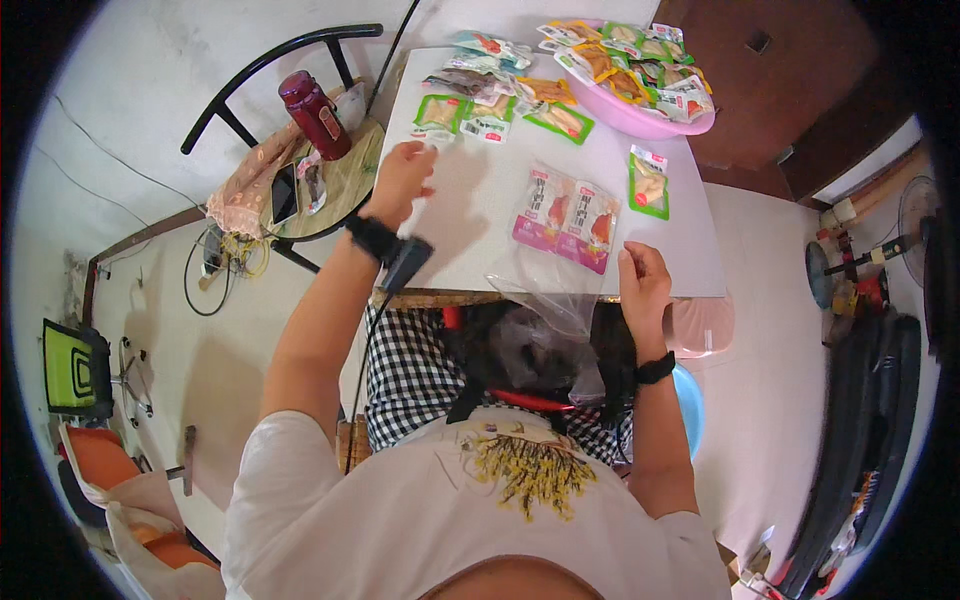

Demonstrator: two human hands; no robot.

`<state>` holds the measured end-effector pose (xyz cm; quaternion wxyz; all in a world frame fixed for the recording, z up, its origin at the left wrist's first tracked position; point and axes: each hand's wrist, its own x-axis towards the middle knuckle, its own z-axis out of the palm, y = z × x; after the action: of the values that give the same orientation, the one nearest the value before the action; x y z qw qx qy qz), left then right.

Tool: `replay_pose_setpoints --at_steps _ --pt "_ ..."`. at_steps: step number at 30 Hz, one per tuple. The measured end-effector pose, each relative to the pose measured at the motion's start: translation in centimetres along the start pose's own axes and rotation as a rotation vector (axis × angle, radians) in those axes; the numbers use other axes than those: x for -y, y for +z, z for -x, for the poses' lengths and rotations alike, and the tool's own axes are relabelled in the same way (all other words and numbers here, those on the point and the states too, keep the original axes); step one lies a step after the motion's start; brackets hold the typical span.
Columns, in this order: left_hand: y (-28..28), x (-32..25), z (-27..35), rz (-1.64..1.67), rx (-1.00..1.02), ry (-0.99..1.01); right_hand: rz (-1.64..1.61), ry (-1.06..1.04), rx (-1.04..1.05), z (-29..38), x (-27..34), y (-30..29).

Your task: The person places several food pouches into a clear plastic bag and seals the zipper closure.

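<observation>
My left hand (405,180) hovers over the left side of the white table (465,240), its fingers apart and nothing seen in them. Just beyond its fingertips lies a green-edged clear food packet (441,114), with a second green-edged packet (489,112) beside it. Near the table's front edge is my right hand (646,279), loosely curled, with no object visible in it. To its left lies a clear plastic bag (547,289) with two pink-and-white printed pouches (566,214) in or under it; its loose end hangs toward my lap. A single green-edged packet (649,184) lies beyond my right hand.
A pink basin (637,116) heaped with food packets stands at the table's back right corner. More packets (480,71) lie along the back. On the left, a round stool (352,180) holds a dark red flask (315,116) and a phone (284,195). A blue basin (688,409) sits below right.
</observation>
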<state>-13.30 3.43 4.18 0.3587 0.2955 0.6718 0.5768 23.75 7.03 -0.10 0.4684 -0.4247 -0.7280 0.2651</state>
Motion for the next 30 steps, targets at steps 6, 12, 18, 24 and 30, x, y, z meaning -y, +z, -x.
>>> replay_pose_setpoints --at_steps 6,12,18,24,30 --pt "0.9 1.9 -8.4 0.422 -0.153 -0.202 -0.138 0.298 -0.015 -1.0 -3.4 1.6" --pt "1.3 2.6 -11.4 0.276 -0.163 -0.208 -0.146 0.260 -0.031 -0.5 -3.3 1.6" --pt "-1.6 3.7 -9.0 0.472 0.017 -0.237 -0.132 0.271 -0.037 -0.9 -2.1 1.6" --pt "-5.5 3.9 0.2 0.588 0.152 -0.220 -0.117 0.235 -0.025 -0.7 -2.3 1.3" --pt "-8.5 3.2 10.4 0.512 0.195 -0.274 -0.138 0.114 0.094 2.9 5.1 -0.7"
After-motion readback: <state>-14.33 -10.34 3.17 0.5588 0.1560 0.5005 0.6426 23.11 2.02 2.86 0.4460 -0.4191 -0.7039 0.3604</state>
